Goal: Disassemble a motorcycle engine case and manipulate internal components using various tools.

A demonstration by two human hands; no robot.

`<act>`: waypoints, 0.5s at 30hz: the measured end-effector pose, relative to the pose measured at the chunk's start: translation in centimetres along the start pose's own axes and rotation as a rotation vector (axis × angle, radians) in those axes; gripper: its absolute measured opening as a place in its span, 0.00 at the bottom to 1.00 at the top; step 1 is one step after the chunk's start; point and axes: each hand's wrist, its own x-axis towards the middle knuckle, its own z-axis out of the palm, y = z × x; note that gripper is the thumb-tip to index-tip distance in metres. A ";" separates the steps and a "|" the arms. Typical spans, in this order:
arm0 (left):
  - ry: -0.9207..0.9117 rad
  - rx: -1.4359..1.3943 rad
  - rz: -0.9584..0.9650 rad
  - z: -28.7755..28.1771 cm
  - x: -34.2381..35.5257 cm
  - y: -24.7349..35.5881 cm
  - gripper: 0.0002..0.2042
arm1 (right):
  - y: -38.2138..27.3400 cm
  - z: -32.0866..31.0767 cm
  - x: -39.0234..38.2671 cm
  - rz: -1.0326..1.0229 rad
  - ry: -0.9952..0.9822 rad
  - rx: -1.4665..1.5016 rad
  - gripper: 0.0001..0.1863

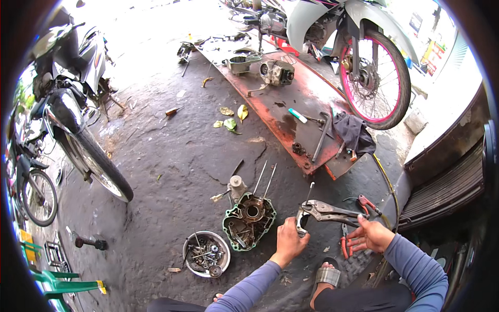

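Note:
My left hand (291, 242) is closed around a small metal engine part (300, 222), held up off the ground. Locking pliers (327, 210) have their jaws at the top of this part, where a thin stud (310, 191) sticks up. The handles of the pliers point right, toward my right hand (370, 236). That hand is open with its fingers spread, just below the handle ends; whether the thumb touches them I cannot tell. Left of my left hand, an open engine crankcase half (228, 224) lies on the ground, with two long studs rising from it.
A bowl (226, 260) of bolts and small parts sits beside the crankcase. Red-handled pliers (344, 244) and red-handled cutters (367, 204) lie near my right hand. Ahead, a red metal ramp (280, 132) carries engine parts, tools and a dark cloth (354, 132). Motorcycles stand on both sides.

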 end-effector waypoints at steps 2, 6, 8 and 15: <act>0.009 0.001 -0.016 -0.1 -0.4 0.2 0.28 | -0.4 -2.0 3.1 0.013 0.026 0.176 0.42; -0.086 0.034 0.141 0.2 -1.1 0.1 0.29 | -5.2 -3.1 11.6 0.012 0.117 0.206 0.29; -0.085 0.039 0.237 1.0 -1.7 -0.2 0.30 | -10.7 0.8 12.6 -0.047 0.102 -0.001 0.27; -0.142 0.034 0.294 1.1 0.3 1.8 0.27 | -21.4 12.2 18.4 -0.377 -0.466 -1.598 0.48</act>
